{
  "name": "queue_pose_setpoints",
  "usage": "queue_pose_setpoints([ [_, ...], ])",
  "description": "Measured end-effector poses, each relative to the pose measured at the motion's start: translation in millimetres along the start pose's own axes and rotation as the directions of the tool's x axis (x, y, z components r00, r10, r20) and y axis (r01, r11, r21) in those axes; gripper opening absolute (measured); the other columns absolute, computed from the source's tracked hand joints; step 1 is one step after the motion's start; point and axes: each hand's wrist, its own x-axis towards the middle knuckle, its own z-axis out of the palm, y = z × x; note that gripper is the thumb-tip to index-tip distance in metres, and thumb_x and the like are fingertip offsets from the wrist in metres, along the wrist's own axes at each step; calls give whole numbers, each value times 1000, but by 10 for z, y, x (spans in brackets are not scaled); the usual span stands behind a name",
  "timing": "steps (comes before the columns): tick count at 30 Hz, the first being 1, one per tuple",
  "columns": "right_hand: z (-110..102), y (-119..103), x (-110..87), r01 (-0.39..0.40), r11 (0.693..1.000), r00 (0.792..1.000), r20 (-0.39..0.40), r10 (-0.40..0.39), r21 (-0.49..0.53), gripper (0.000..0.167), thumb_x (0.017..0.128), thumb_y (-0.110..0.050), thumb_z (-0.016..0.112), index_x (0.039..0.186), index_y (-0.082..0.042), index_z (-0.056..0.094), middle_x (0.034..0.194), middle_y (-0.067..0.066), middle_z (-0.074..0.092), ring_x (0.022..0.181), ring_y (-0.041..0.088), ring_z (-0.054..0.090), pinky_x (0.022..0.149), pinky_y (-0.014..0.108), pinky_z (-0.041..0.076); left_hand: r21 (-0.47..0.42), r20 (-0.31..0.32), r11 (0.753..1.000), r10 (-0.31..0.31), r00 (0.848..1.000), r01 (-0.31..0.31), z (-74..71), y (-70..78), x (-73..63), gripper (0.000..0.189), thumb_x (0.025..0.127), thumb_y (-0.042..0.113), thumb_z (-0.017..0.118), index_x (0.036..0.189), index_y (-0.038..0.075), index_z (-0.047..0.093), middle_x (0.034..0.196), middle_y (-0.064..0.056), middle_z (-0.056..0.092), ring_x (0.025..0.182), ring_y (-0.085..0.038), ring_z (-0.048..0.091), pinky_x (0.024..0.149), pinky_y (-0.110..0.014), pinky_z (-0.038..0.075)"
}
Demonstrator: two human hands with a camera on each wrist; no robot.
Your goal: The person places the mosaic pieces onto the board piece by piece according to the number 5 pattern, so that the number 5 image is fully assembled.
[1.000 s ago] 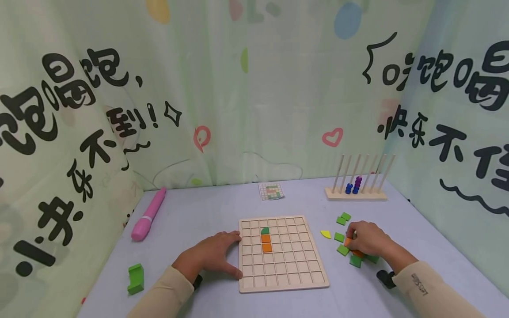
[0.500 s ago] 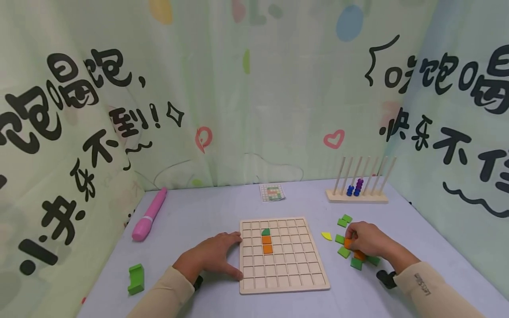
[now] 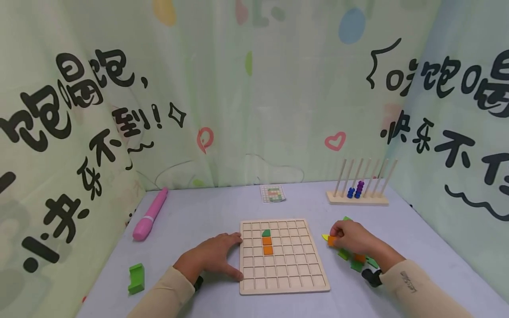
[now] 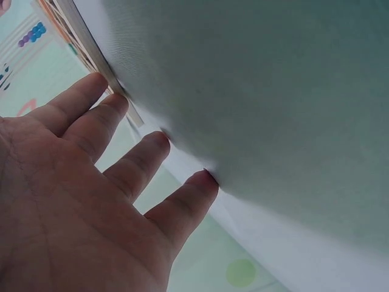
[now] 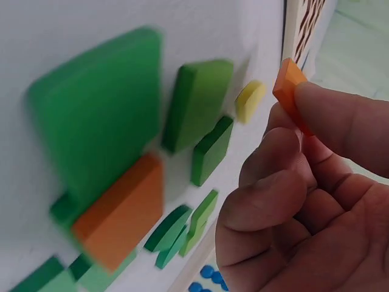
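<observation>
My right hand [image 3: 351, 237] pinches an orange square tile [image 5: 289, 91] between thumb and fingers, above the loose tiles right of the board. Beneath and around it lie several green tiles [image 5: 103, 109], another orange tile [image 5: 124, 210] and a yellow quarter-round tile [image 5: 249, 101]. My left hand [image 3: 212, 255] rests at the left edge of the wooden grid board [image 3: 286, 274], fingers spread and fairly straight, thumb at the lower left edge. On the board, a green quarter-round tile [image 3: 266, 232] sits above two orange square tiles [image 3: 267, 240] in one column.
A printed pattern card [image 3: 272, 193] lies behind the board. At the back right stands a wooden peg rack [image 3: 358, 200] with blue and purple beads. A pink bat-shaped thing [image 3: 150, 215] and a green block [image 3: 136, 278] are on the left. Printed curtains enclose the table.
My right hand has lifted the orange tile from the loose tiles and moved left toward the board, now over the yellow tile. My left hand stays at the board's edge.
</observation>
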Motion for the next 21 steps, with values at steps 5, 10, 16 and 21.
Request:
queue_pose_setpoints([
  [5, 85, -123, 55, 62, 996, 998, 21, -64, 65, 14, 89, -4, 74, 99, -4, 63, 85, 5, 59, 79, 19, 52, 67, 28, 45, 5, 1, 1000, 3, 1000, -3, 20, -21, 15, 105, 67, 64, 90, 152, 17, 50, 164, 1, 42, 150, -27, 40, 121, -51, 38],
  [10, 183, -270, 121, 110, 989, 993, 34, -115, 103, 14, 89, -6, 76, 98, -4, 64, 84, 4, 58, 78, 19, 52, 67, 29, 43, 21, -2, 1000, 7, 1000, -7, 30, -32, 24, 105, 67, 65, 90, 152, 18, 51, 164, 2, 43, 150, -28, 40, 120, -52, 39],
  [16, 323, -489, 211, 138, 983, 986, 73, -148, 122, 13, 89, -5, 76, 96, -6, 65, 83, 3, 58, 79, 19, 52, 68, 30, 43, 26, -1, 1000, 4, 1000, -4, 38, -38, 22, 105, 67, 66, 89, 152, 18, 50, 164, 2, 43, 150, -27, 41, 120, -51, 40],
  [21, 451, -640, 301, 128, 984, 985, 102, -141, 120, 14, 89, -4, 76, 95, -8, 64, 83, 3, 58, 79, 19, 53, 69, 31, 43, 16, 1, 1000, -9, 1000, 9, 22, -22, 19, 105, 67, 66, 90, 152, 19, 50, 164, 3, 42, 150, -27, 41, 120, -51, 39],
])
